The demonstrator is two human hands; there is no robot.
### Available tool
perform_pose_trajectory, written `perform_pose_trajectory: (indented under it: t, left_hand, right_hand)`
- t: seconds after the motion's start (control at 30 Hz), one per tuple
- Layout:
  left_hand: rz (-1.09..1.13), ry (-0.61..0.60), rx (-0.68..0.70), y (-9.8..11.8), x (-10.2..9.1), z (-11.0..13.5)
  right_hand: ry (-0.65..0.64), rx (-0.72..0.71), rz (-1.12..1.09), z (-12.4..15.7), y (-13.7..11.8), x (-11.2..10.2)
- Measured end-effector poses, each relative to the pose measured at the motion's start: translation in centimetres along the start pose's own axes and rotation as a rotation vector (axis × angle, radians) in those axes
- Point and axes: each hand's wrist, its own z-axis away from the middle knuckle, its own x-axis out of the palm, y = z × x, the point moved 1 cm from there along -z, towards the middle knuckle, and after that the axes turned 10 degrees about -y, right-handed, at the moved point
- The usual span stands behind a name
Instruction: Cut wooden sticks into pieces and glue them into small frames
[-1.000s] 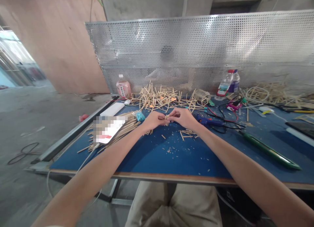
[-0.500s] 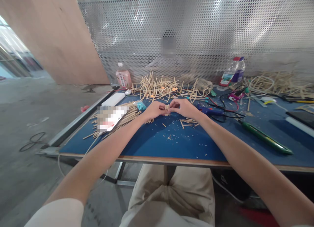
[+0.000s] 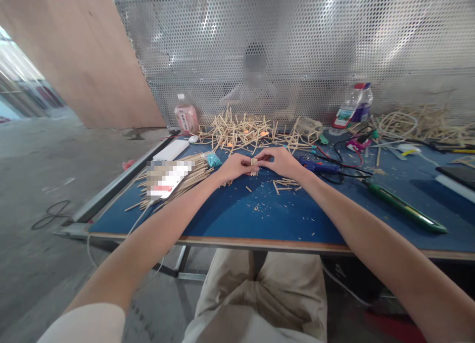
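Note:
Between my two hands is a small bundle of short wooden sticks (image 3: 254, 168), standing side by side just above the blue tabletop. My left hand (image 3: 236, 167) closes on its left side with thumb and fingers. From the right, my right hand (image 3: 276, 161) pinches the bundle near its upper part. The fingers partly hide the sticks, so how they are joined cannot be made out. Short cut sticks (image 3: 285, 184) lie just below my right hand. Left of my left hand, long wooden sticks (image 3: 196, 174) are spread beside a phone (image 3: 174, 180).
A tangled heap of sticks (image 3: 241, 130) lies behind my hands, before a perforated metal panel (image 3: 208, 46). To the right are a blue glue gun (image 3: 321, 166), cables and a green-handled tool (image 3: 406, 207). Bottles (image 3: 186, 116) stand at the back. Wood chips litter the blue table (image 3: 230, 219).
Both hands stay at the same spot with the small stick bundle. My right hand's fingers have shifted slightly on it, and the camera view has moved a little.

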Motion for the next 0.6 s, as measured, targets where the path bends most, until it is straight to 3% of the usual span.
perform_pose_trajectory:
  t: [0.37, 0.6]
  left_hand:
    - [0.013, 0.005, -0.002, 0.8, 0.3, 0.3]
    - [-0.099, 0.062, -0.003, 1.5, 0.3, 0.4]
  right_hand:
    - [0.006, -0.018, -0.063, 0.1, 0.2, -0.2]
    - [-0.030, -0.026, -0.029, 0.1, 0.0, -0.5]
